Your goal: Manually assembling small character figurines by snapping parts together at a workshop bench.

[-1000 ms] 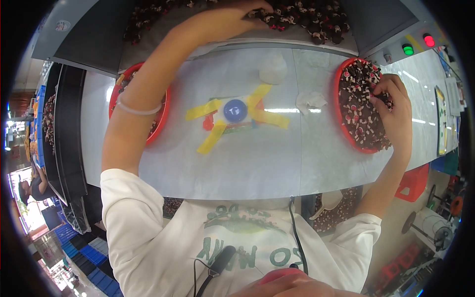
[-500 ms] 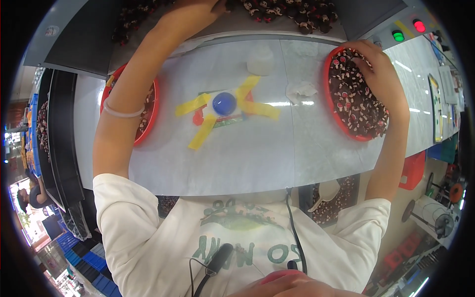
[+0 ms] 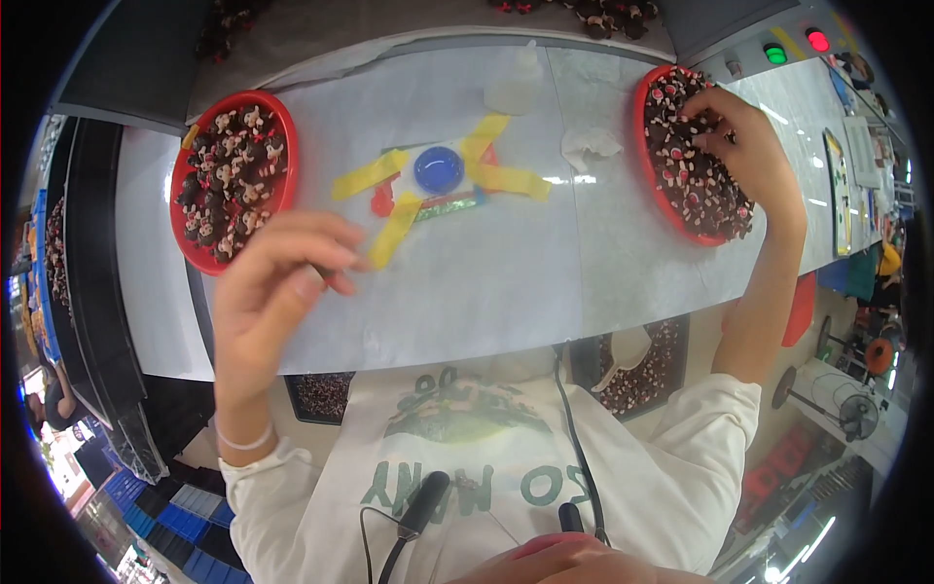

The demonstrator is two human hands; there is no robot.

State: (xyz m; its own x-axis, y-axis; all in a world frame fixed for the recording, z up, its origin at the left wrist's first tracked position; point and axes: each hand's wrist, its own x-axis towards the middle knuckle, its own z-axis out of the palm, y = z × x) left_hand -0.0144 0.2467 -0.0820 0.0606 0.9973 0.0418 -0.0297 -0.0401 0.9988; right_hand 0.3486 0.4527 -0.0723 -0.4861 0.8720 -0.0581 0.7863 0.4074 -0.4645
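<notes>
My left hand (image 3: pixel 282 287) is over the near left of the white table, beside the left red tray (image 3: pixel 294 146). Its thumb and fingers are bent together around a small dark spot too blurred to name. Small dark figures with pale and red parts (image 3: pixel 229 175) fill that tray. My right hand (image 3: pixel 744 146) reaches into the right red tray (image 3: pixel 642 146), thumb and index finger apart over many small dark pieces with pale and red spots (image 3: pixel 691 185). Between the trays sits a blue dome (image 3: pixel 439 170), held in place by yellow tape strips (image 3: pixel 399 234).
Beyond the dome stands a translucent bottle (image 3: pixel 514 88), with a crumpled white tissue (image 3: pixel 590 146) to its right. A grey machine with green (image 3: pixel 774 53) and red lights borders the far side. Below the near edge is a bin of small pieces with a scoop (image 3: pixel 628 350).
My left hand has come back from the heap of dark figures at the far side to the near left of the table. The right hand stays at its tray, its fingers shifted slightly.
</notes>
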